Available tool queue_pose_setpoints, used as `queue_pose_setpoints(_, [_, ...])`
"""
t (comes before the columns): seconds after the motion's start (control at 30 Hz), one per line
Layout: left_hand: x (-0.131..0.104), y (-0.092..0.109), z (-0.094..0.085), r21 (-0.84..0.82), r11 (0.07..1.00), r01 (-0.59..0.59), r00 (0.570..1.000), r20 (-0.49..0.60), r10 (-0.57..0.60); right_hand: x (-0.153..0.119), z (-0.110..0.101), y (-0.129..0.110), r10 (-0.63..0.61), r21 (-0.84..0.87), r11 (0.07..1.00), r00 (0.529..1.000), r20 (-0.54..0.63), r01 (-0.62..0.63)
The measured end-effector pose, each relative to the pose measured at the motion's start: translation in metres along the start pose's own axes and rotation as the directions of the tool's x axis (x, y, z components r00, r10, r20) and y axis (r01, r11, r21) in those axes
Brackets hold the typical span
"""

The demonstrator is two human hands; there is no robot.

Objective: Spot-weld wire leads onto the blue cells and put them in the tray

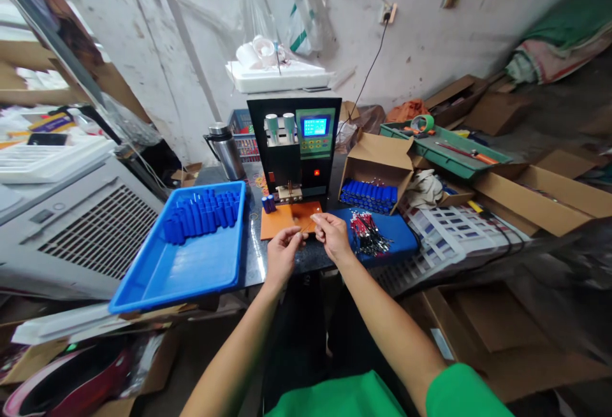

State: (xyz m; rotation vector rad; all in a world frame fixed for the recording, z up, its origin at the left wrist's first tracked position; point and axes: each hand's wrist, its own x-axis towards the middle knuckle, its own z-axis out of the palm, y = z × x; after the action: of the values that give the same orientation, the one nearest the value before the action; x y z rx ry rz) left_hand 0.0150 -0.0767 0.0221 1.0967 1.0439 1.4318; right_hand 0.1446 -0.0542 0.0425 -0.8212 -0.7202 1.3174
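Both hands meet over the front edge of an orange board (277,224) at the foot of a black machine (313,181) with a lit blue display. My left hand (285,250) is pinched closed; what it holds is too small to name. My right hand (333,236), also closed in a pinch, has something thin and indistinct at its fingertips. Two blue cylinders (268,204) stand upright on the board's left side. Right of my right hand, a bundle of red and black wires (370,235) lies on a blue pad (404,233).
A blue tray (205,270) at left holds several blue cylinders (203,216). At right, a cardboard box (377,157) contains more cylinders. A steel flask (228,154) stands behind the tray. A green tray (449,152) with tape and tools lies at back right.
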Motion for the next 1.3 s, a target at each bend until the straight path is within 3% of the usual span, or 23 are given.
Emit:
queue_pose_setpoints(0.23, [-0.003,-0.01,0.001,0.166,0.972,-0.166,0.984,-0.043,0.176,-0.004,0.006,0.003,0.135,0.112,0.985,0.99,-0.038,-0.13])
queue_pose_setpoints(0.37, [-0.005,-0.011,0.0,0.256,0.952,-0.169,0.985,0.001,0.174,-0.005,0.01,0.01,0.107,0.106,0.989,0.993,-0.058,-0.101])
queue_pose_setpoints(0.53, [-0.005,-0.008,0.002,0.202,0.97,-0.135,0.99,0.0,0.138,-0.007,0.011,0.019,0.061,0.043,0.997,0.997,-0.054,-0.058])
queue_pose_setpoints(0.67, [0.0,-0.005,-0.005,0.173,0.981,-0.085,0.996,0.05,0.078,-0.006,0.003,0.015,0.004,-0.129,0.992,0.996,0.087,0.007])
queue_pose_setpoints(0.8, [0.007,-0.003,-0.014,0.169,0.984,-0.055,0.991,0.132,0.032,-0.002,-0.006,0.007,-0.022,-0.34,0.934,0.966,0.256,0.111])
queue_pose_setpoints(1.03, [0.011,0.0,-0.016,0.184,0.982,-0.037,0.986,0.167,0.006,0.003,-0.006,0.012,-0.055,-0.374,0.911,0.949,0.311,0.175])
queue_pose_setpoints(1.1, [0.017,0.002,-0.023,0.266,0.96,-0.084,0.993,0.1,0.059,0.005,-0.008,0.014,-0.083,-0.396,0.898,0.957,0.276,0.192])
queue_pose_setpoints(1.17, [0.031,0.003,-0.033,0.36,0.922,-0.141,0.985,-0.045,0.169,0.007,-0.011,0.014,-0.114,-0.418,0.887,0.97,0.216,0.197])
queue_pose_setpoints(1.23, [0.051,0.004,-0.045,0.451,0.875,-0.177,0.939,-0.189,0.288,0.008,-0.014,0.014,-0.123,-0.419,0.89,0.979,0.161,0.18])
queue_pose_setpoints(1.3, [0.075,0.004,-0.055,0.527,0.83,-0.18,0.902,-0.248,0.353,0.009,-0.017,0.014,-0.117,-0.407,0.899,0.984,0.131,0.161])
